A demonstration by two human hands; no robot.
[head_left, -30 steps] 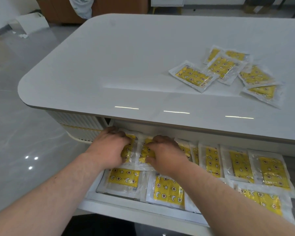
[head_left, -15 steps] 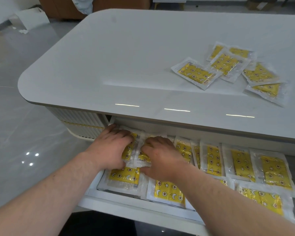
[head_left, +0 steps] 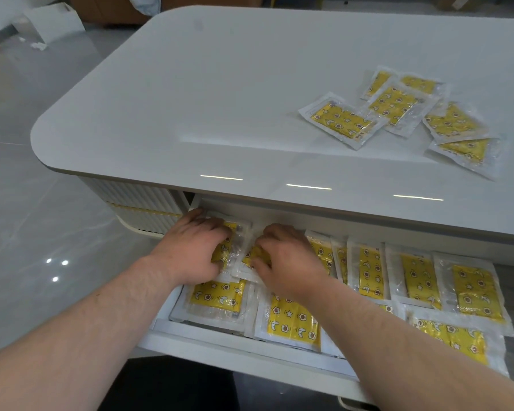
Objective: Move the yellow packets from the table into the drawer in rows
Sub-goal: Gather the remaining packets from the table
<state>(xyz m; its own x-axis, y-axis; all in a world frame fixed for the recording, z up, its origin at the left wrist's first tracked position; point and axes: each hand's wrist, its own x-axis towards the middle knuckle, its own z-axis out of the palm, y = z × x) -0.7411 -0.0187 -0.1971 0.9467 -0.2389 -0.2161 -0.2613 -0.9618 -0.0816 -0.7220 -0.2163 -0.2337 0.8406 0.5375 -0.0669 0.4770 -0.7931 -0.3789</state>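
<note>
An open white drawer (head_left: pixel 220 339) under the table's front edge holds yellow packets in clear wrappers, a back row (head_left: pixel 368 271) and a front row (head_left: pixel 291 321). At the drawer's back left corner my left hand (head_left: pixel 190 250) lies over one yellow packet (head_left: pixel 230 250), fingers curled on its far edge and thumb at its near edge. Beside it my right hand (head_left: pixel 291 259) pinches the neighbouring packet (head_left: pixel 250 256) between curled fingers and thumb. Several loose packets (head_left: pixel 343 121) lie in a heap on the white table (head_left: pixel 220 99) at the right.
The table top overhangs the back of the drawer. Grey glossy floor spreads to the left, with a white box (head_left: pixel 54 20) and scraps far back. Wooden furniture stands beyond the table.
Both hands stay at the drawer's back left corner, shifting the two packets slightly. The view has tilted a little.
</note>
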